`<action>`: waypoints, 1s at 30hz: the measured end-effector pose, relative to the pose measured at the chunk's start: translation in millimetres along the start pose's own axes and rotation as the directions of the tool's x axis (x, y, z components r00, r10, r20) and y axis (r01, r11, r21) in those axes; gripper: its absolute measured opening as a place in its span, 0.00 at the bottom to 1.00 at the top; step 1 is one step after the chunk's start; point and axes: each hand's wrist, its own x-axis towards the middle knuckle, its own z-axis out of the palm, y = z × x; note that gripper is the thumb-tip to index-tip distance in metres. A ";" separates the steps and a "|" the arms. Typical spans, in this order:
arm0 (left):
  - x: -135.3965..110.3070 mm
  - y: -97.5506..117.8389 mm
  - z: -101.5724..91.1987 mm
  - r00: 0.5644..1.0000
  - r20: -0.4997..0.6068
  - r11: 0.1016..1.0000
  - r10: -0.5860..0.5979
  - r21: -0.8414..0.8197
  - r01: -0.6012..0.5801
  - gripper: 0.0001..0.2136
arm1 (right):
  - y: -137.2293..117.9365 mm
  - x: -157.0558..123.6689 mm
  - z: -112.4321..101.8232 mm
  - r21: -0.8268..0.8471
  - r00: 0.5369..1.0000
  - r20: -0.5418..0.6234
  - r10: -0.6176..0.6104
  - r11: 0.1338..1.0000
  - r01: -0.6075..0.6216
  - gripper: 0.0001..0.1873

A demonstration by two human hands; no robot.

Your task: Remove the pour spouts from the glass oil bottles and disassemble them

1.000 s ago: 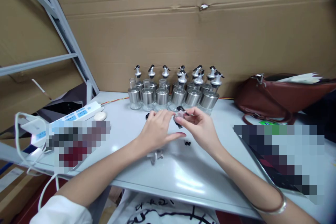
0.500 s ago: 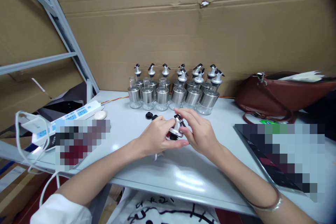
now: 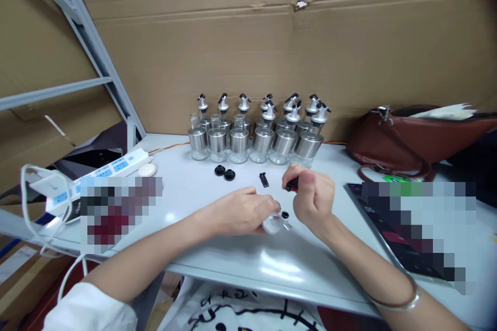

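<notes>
My left hand [image 3: 244, 212] is closed over a pale silver-white pourer part [image 3: 272, 223], low above the table. To its right, my right hand [image 3: 315, 199] is closed in a fist around a small black-and-red object [image 3: 291, 185], its black end sticking out to the left; most of it is hidden by the fingers. A small black ring-shaped piece [image 3: 285, 215] and a clear bit lie between the hands. Beyond them rests a black lever [image 3: 264, 180]. Two black stoppers [image 3: 229, 175] lie farther left.
Several glass-and-steel bottles [image 3: 239, 140] stand in rows at the back, many topped with pourers. A brown bag [image 3: 419, 139] and a dark tablet-like panel [image 3: 384, 232] are on the right. A white power strip [image 3: 116, 168] and a round white object [image 3: 147, 170] are on the left.
Both hands were together around a silver pourer with a black lever. They have parted; the right hand moved right and closed on the black-and-red object. Lever and ring now show on the table.
</notes>
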 end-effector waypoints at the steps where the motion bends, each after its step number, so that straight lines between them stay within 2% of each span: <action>1: -1.3 -2.8 -0.5 0.999 -0.035 1.000 -0.018 -0.006 0.018 0.09 | 1.5 2.3 -0.4 -0.033 0.999 0.009 0.047 0.998 -0.047 0.24; 4: -6.1 -14.5 -6.0 0.984 -0.143 0.994 -0.109 0.007 0.111 0.10 | 14.1 10.2 -2.4 -0.180 0.985 0.062 0.162 0.972 -0.149 0.17; 7: -10.7 -27.9 -12.6 0.967 -0.172 0.979 -0.187 0.053 0.199 0.09 | 38.0 12.9 -5.9 -0.294 0.954 0.188 0.236 0.940 -0.174 0.12; 8: -12.0 -31.8 -14.0 0.964 -0.166 0.973 -0.208 0.067 0.221 0.09 | 46.9 11.8 -7.1 -0.340 0.928 0.251 0.274 0.923 -0.181 0.11; 10: -13.8 -37.4 -15.6 0.963 -0.148 0.966 -0.223 0.098 0.239 0.09 | 62.9 7.4 -9.1 -0.452 0.849 0.381 0.366 0.875 -0.175 0.09; 12: -14.5 -40.0 -16.2 0.968 -0.125 0.964 -0.218 0.128 0.234 0.10 | 74.0 1.3 -9.9 -0.553 0.775 0.449 0.445 0.820 -0.150 0.11; 14: -14.4 -40.3 -16.7 0.971 -0.115 0.962 -0.208 0.157 0.225 0.12 | 79.0 -4.4 -9.2 -0.588 0.728 0.502 0.467 0.801 -0.109 0.13; 18: -13.5 -38.5 -17.9 0.968 -0.154 0.957 -0.200 0.182 0.227 0.15 | 75.9 -9.6 -5.4 -0.526 0.653 0.628 0.423 0.849 -0.044 0.13; 22: -13.4 -38.2 -17.9 0.954 -0.191 0.951 -0.233 0.159 0.264 0.17 | 66.5 -7.2 -3.7 -0.508 0.633 0.614 0.471 0.850 -0.139 0.15; 25: -12.9 -37.3 -18.7 0.942 -0.212 0.945 -0.261 0.142 0.294 0.18 | 59.8 -4.1 -6.1 -0.516 0.600 0.601 0.527 0.830 -0.212 0.13; 30: -11.4 -33.2 -21.6 0.925 -0.231 0.934 -0.301 0.122 0.335 0.13 | 50.6 3.2 -8.9 -0.483 0.565 0.680 0.467 0.865 -0.135 0.14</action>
